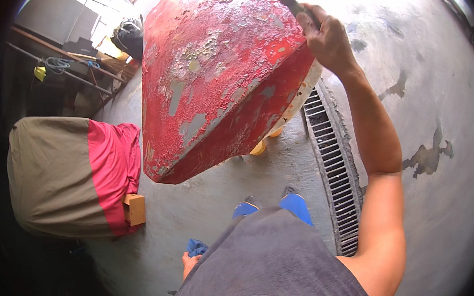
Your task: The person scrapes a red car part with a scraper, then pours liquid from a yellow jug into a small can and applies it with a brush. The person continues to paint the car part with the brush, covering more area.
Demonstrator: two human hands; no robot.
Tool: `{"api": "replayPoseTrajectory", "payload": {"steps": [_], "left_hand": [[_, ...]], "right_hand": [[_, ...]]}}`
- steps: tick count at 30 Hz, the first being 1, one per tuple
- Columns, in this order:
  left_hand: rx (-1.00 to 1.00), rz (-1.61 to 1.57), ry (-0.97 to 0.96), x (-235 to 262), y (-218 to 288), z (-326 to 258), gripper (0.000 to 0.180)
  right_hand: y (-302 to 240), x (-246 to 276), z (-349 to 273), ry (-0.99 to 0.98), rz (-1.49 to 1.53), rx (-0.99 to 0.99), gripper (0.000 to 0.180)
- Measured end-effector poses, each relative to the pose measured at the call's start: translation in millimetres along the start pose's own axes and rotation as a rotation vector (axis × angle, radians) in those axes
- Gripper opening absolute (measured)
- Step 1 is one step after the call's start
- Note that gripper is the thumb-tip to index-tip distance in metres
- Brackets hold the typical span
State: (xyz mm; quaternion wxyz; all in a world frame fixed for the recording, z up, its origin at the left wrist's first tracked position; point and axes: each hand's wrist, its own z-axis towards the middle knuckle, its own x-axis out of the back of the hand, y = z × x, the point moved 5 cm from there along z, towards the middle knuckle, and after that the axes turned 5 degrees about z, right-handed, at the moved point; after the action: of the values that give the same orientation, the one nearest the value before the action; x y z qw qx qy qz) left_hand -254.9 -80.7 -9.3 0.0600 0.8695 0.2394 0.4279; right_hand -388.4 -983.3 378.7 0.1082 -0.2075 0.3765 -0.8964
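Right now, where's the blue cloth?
In the head view, the blue cloth is low and left of centre, held in the left hand, just left of the grey shirt.

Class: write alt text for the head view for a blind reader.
A person's right hand holds a dark tool by the upper edge of a big, peeling red hull-like object; the left hand holds a blue cloth. A slotted drain crosses the floor.
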Motion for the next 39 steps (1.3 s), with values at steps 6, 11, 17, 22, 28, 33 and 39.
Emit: {"api": "replayPoseTrajectory", "payload": {"steps": [6,11,17,22,28,33,39], "left_hand": [[0.036,-0.555,-0.165,-49,-68,20,0.086],[0.125,-0.178,-0.094,-60,-26,30,0.086],[0.113,-0.096,-0.071,-38,42,13,0.083],[0.119,-0.138,0.046,-41,55,2,0.079],[0.236,-0.386,0.123,-68,67,-63,0.062],[0.302,-0.320,0.273,-79,100,-130,0.061],[0.262,-0.255,0.252,-79,101,-146,0.062]], "right_hand": [[43,-64,5,-0.413,-0.056,-0.680,0.033],[59,-59,-16,-0.250,-0.047,-0.687,0.036],[34,-73,-14,-0.334,0.023,-0.655,0.029],[53,-116,-14,-0.480,0.046,-0.717,0.029],[51,-76,12,-0.638,0.024,-0.515,0.037],[24,62,34,-0.336,0.408,-0.311,0.034],[100,112,-63,0.001,0.323,-0.334,0.040]]}}
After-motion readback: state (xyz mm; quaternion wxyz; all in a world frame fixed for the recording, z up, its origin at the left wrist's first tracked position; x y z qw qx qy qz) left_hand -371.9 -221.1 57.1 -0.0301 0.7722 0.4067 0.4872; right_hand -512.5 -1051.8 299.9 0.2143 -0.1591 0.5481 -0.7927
